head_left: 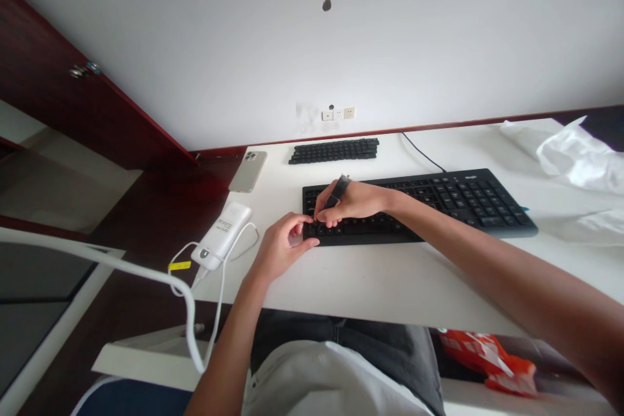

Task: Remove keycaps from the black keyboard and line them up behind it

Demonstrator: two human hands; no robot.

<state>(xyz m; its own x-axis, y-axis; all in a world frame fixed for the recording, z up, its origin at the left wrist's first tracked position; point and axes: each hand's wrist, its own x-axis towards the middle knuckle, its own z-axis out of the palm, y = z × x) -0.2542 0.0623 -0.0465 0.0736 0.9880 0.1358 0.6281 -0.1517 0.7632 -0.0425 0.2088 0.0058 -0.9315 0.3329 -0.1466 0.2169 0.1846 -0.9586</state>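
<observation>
A black full-size keyboard [480,208] lies on the white desk. My right hand [346,201] is over its left end, fingers pinched around a slim black tool [337,192] held like a pen. The tool's lower tip is hidden by the fingers, so its kind cannot be made out. My left hand [285,244] rests at the keyboard's front left corner, thumb and forefinger apart. Its fingertips touch the keyboard's edge near the right fingertips. Some keys there are covered by my hands.
Behind the keyboard sits a block of black keycaps [334,151] in rows. On the left are a phone [248,172] and a white power bank [224,234] with a looping cable [222,312]. White plastic wrapping [578,149] lies at right; a wall [414,45] closes the back.
</observation>
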